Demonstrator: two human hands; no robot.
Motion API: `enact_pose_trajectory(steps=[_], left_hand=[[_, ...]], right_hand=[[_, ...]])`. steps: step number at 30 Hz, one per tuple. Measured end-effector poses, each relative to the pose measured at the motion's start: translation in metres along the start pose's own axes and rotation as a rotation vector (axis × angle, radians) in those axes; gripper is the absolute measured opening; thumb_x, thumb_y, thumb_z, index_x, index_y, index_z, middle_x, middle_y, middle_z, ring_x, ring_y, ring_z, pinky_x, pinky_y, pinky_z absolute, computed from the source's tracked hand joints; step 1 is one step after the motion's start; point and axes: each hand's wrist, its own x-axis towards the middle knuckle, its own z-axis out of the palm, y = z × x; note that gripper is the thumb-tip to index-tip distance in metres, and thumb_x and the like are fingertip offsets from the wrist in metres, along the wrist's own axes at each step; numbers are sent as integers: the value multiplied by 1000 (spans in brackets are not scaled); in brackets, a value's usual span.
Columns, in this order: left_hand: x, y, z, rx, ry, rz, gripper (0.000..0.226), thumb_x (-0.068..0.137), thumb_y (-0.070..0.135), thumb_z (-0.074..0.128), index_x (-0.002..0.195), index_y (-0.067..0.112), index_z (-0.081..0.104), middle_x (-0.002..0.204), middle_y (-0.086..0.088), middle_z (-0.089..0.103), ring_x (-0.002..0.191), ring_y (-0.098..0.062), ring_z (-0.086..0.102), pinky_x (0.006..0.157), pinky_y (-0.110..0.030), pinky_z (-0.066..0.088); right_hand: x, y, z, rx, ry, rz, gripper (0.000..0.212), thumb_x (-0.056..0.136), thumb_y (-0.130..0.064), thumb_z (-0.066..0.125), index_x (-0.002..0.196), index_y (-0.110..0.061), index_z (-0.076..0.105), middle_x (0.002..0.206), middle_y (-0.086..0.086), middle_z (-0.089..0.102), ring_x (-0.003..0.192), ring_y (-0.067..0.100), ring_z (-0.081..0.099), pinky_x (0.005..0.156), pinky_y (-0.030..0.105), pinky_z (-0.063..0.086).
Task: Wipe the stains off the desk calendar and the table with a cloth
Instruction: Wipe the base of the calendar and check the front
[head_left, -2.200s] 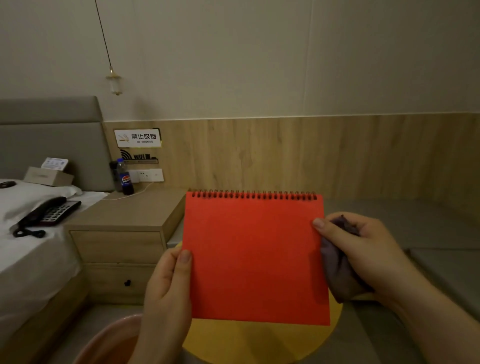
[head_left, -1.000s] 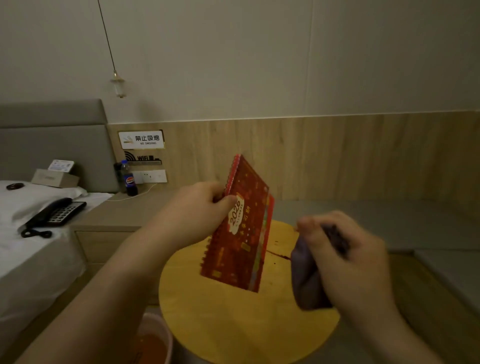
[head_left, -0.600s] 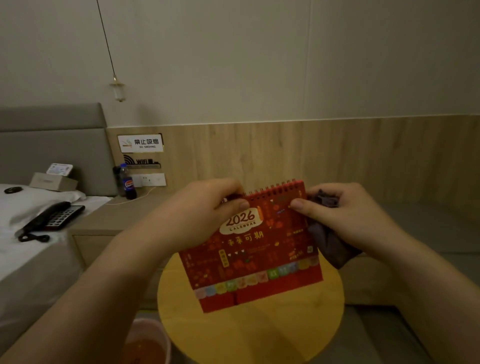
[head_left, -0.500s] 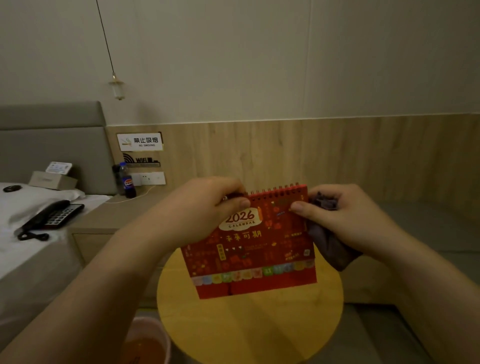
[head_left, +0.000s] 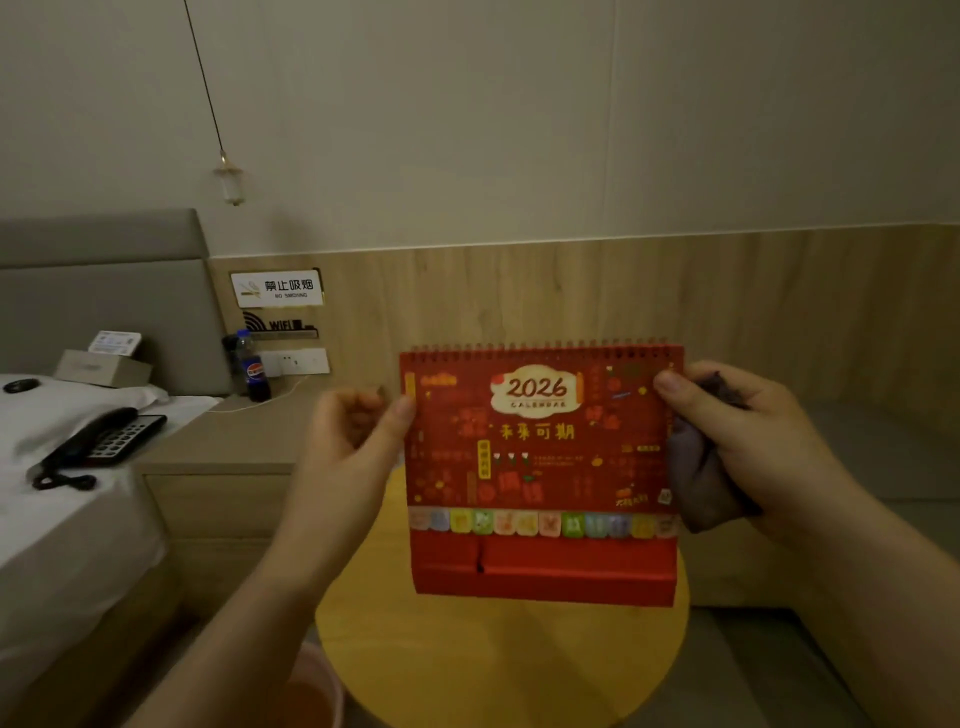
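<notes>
- Desk calendar (head_left: 540, 467), red, "2026" cover facing us, held upright mid-frame above the round yellow desk (head_left: 498, 665), not touching it.
- Left hand (head_left: 353, 441) pinches the calendar's upper left edge, thumb on front.
- Right hand (head_left: 748, 436) grips the upper right corner, with a dark cloth (head_left: 696, 483) bunched in its palm.
- Left of frame: bed (head_left: 67, 530) with phone (head_left: 98, 441); nightstand (head_left: 228, 457) with cola bottle (head_left: 252, 366).
</notes>
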Motion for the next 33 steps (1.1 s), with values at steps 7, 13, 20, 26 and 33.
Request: enact_pose_trajectory(steps=[7, 13, 20, 26, 33], left_hand=[[-15, -24, 9, -151, -73, 7, 29, 89, 59, 66, 97, 31, 65, 98, -5, 79, 87, -21, 77, 65, -30, 62], [-18, -27, 12, 51, -57, 53, 41, 87, 66, 60, 86, 28, 73, 99, 1, 71, 89, -11, 72, 73, -34, 60], [-15, -16, 21, -12, -104, 49, 31, 98, 53, 55, 87, 30, 73, 89, 2, 80, 80, -13, 77, 60, -23, 59], [-22, -14, 31, -240, -152, -40, 30, 98, 56, 47, 96, 33, 66, 98, -2, 79, 87, -23, 78, 62, -30, 62], [-21, -26, 36, -344, 10, -205, 32, 104, 49, 45, 89, 36, 70, 95, -3, 81, 86, -26, 79, 66, -42, 64]], right_hand=[[1, 3, -4, 171, 82, 119, 26, 69, -47, 78, 74, -22, 73, 77, 1, 77, 70, 12, 74, 56, 25, 57], [2, 0, -9, 224, 122, 160, 18, 73, -41, 75, 71, -22, 73, 73, 0, 77, 66, 12, 74, 51, 26, 56], [9, 1, -12, 156, 122, 171, 28, 71, -47, 80, 79, -21, 73, 84, 4, 79, 77, 17, 75, 58, 29, 58], [10, 5, -7, 111, 70, 198, 54, 56, -62, 84, 86, -17, 78, 84, 7, 79, 73, 18, 76, 56, 27, 56], [-4, 8, -13, -208, 513, -106, 24, 78, -52, 75, 91, -32, 72, 84, -11, 76, 77, 2, 72, 63, 25, 53]])
